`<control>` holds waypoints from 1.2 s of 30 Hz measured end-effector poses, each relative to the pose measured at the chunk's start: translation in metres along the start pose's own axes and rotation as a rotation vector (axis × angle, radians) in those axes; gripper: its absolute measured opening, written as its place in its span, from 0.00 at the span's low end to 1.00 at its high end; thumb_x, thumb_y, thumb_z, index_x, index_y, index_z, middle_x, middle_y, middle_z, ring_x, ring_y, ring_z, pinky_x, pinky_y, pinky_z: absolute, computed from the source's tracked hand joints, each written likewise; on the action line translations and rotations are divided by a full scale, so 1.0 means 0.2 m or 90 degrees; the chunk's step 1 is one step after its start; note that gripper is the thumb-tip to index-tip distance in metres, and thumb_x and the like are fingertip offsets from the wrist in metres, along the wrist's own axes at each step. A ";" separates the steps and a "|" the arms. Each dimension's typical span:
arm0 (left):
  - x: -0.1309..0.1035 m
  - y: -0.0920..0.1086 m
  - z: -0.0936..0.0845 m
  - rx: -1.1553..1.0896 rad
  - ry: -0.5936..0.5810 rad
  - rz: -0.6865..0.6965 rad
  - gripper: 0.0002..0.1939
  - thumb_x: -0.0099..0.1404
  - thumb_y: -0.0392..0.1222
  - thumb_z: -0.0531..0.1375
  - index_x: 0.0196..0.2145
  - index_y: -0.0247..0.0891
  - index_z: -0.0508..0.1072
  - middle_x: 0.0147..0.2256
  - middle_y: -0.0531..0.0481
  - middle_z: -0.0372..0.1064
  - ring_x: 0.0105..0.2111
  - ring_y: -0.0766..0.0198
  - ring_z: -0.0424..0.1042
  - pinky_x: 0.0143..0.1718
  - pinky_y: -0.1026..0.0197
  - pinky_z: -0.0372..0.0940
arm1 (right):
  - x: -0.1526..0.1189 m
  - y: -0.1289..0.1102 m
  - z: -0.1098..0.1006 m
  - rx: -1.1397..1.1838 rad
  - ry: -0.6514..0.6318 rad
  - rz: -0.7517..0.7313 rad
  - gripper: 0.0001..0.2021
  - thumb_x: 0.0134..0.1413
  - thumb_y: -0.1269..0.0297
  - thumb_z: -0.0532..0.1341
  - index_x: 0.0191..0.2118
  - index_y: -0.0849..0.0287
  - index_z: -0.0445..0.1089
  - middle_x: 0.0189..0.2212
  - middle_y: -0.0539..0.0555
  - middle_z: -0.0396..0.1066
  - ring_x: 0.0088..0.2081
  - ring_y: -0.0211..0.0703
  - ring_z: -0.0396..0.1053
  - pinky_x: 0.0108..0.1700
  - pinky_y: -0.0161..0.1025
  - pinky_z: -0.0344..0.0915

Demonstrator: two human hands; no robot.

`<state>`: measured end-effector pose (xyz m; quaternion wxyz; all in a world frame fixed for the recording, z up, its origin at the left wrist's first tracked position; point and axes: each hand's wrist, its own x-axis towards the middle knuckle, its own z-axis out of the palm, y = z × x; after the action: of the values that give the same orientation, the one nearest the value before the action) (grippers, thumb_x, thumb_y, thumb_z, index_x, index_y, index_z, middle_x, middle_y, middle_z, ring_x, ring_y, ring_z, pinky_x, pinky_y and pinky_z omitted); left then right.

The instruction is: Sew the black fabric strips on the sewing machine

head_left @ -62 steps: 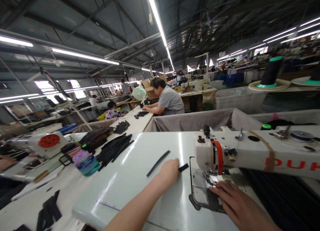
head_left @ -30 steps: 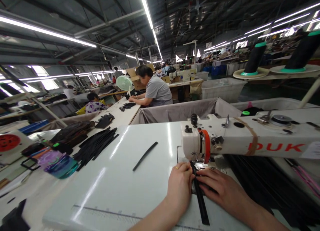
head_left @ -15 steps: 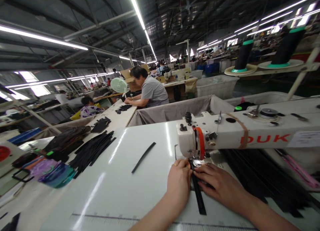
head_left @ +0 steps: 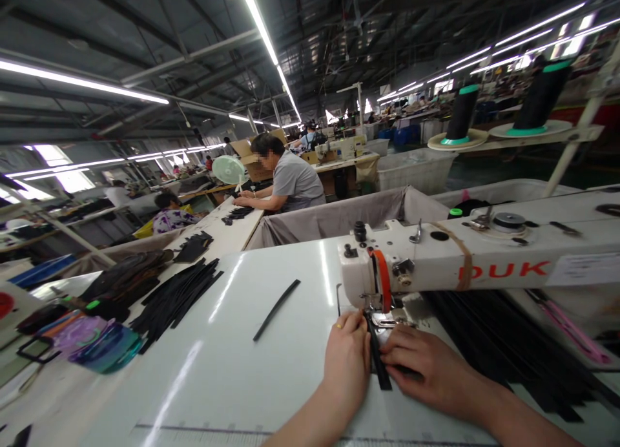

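Observation:
A narrow black strip (head_left: 378, 364) lies under the head of a white sewing machine (head_left: 358, 269), its near end sticking out toward me. My left hand (head_left: 347, 353) presses along the strip's left side with bent fingers held together, close to the needle area. On the other side, my right hand (head_left: 429, 363) has its fingers curled in at the strip's right edge; its fingertips are partly hidden. The metal presser foot area (head_left: 383, 321) shows just beyond the fingers. A single loose black strip (head_left: 277, 310) rests on the glossy table, left of my hands.
Piles of black strips lie at the left (head_left: 177, 298) and under the machine arm (head_left: 504, 343). A purple-blue bottle (head_left: 104, 347), pink snips (head_left: 576, 327) and thread cones (head_left: 460, 114) are around. A ruler scale (head_left: 208, 429) runs along the front. A co-worker (head_left: 293, 176) sits ahead.
The strip has slid away from me under the machine head, so less of its near end shows. My right hand's fingers are more curled. The view has shifted slightly.

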<state>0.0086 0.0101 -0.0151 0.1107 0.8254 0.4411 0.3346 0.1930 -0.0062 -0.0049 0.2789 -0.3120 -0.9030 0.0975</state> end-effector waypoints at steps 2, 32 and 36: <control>-0.01 0.00 0.01 0.001 0.000 -0.012 0.13 0.68 0.30 0.50 0.43 0.36 0.73 0.46 0.43 0.72 0.48 0.54 0.68 0.50 0.48 0.68 | 0.00 -0.02 -0.01 0.029 -0.004 -0.004 0.09 0.58 0.73 0.57 0.36 0.57 0.74 0.33 0.52 0.73 0.38 0.42 0.69 0.43 0.39 0.66; -0.04 0.02 0.03 0.082 -0.012 0.005 0.13 0.67 0.28 0.51 0.43 0.34 0.73 0.46 0.43 0.71 0.47 0.53 0.68 0.50 0.48 0.69 | 0.01 0.05 0.07 -0.237 0.059 0.012 0.16 0.60 0.75 0.52 0.49 0.61 0.72 0.43 0.60 0.75 0.41 0.51 0.73 0.42 0.48 0.72; -0.04 0.01 0.05 0.124 -0.016 0.006 0.14 0.66 0.28 0.51 0.46 0.32 0.71 0.47 0.40 0.70 0.49 0.51 0.67 0.51 0.47 0.68 | 0.01 0.05 0.06 -0.218 0.071 0.011 0.16 0.60 0.75 0.52 0.49 0.61 0.71 0.43 0.61 0.75 0.41 0.51 0.73 0.41 0.48 0.72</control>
<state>0.0131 0.0029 -0.0260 0.0336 0.8385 0.4660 0.2805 0.1890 0.0021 -0.0178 0.2706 -0.3678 -0.8867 -0.0726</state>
